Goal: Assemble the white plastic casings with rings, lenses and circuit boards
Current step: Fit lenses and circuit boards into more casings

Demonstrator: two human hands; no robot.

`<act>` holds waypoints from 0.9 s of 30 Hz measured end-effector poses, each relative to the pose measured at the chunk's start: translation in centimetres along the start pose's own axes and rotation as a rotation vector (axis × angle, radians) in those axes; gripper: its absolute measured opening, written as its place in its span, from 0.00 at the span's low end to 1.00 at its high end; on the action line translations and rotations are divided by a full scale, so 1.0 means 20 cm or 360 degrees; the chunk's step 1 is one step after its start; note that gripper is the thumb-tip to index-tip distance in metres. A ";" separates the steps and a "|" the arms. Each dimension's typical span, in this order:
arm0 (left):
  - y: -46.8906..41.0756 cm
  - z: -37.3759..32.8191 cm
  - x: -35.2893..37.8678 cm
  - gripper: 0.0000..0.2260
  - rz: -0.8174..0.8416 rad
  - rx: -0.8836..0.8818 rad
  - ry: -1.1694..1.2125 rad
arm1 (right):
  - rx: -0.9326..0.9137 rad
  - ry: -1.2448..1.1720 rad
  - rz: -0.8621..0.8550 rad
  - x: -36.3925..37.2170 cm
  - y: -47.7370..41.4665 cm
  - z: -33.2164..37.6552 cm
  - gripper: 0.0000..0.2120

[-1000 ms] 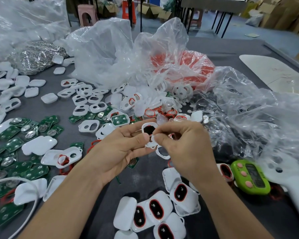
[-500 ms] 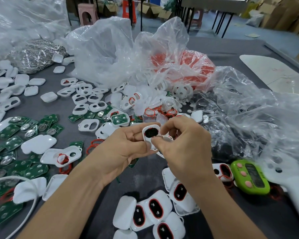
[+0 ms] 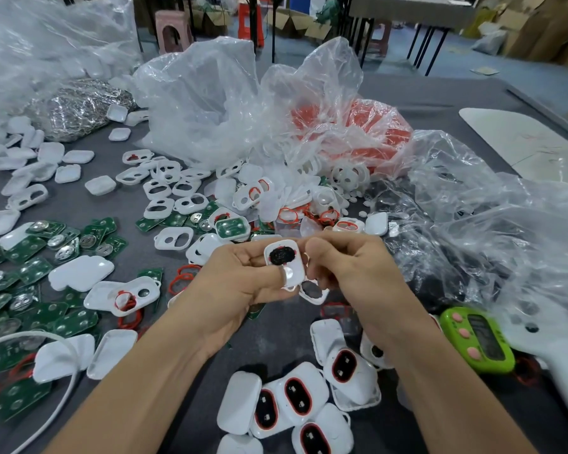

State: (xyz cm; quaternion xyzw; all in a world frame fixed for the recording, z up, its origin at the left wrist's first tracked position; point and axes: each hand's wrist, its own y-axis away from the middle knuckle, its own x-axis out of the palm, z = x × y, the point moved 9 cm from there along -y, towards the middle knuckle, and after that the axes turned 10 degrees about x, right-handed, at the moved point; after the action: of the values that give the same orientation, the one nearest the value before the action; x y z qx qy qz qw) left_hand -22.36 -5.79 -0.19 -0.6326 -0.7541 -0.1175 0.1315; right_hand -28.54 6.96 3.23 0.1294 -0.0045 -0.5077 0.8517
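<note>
Since a second ago, the white casing [image 3: 282, 246] has been turned more squarely toward the camera, and the fingertips of the right hand [image 3: 358, 276] have been drawn back off its front. Seen from the head camera, the casing is held above the grey table [image 3: 184, 417] at mid-frame by the left hand [image 3: 236, 283]: the fingers are curled behind it and the thumb is laid across its lower part, below a dark oval opening edged in red. The right hand is kept just beside it with fingers curled and the thumb tip at the casing's right edge; whether anything is pinched there cannot be told. Finished casings [image 3: 300, 398] are clustered nearer the person, green circuit boards [image 3: 33, 268] are scattered to the left, loose red rings [image 3: 184, 277] lie near the left wrist, and a green timer [image 3: 476, 339] is placed to the right.
</note>
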 end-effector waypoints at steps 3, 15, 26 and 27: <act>-0.01 0.00 0.00 0.19 -0.0033 -0.0017 0.0005 | -0.0021 0.0030 -0.0061 -0.01 0.00 0.00 0.08; 0.00 0.01 0.00 0.18 -0.0107 0.0031 -0.0055 | -0.0068 0.0267 -0.0234 -0.03 0.03 0.02 0.04; 0.02 -0.03 -0.04 0.09 -0.0275 0.0061 -0.0446 | -0.0125 0.0165 -0.0293 -0.05 0.02 0.02 0.05; 0.02 -0.03 -0.04 0.09 -0.0278 0.0054 -0.0444 | -0.0118 0.0143 -0.0288 -0.05 0.02 0.01 0.05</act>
State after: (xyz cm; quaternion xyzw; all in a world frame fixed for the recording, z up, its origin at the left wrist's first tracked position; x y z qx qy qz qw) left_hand -21.83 -6.69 0.16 -0.5725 -0.8191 -0.0268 0.0253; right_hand -28.74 7.96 3.69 0.1203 0.0643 -0.5759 0.8061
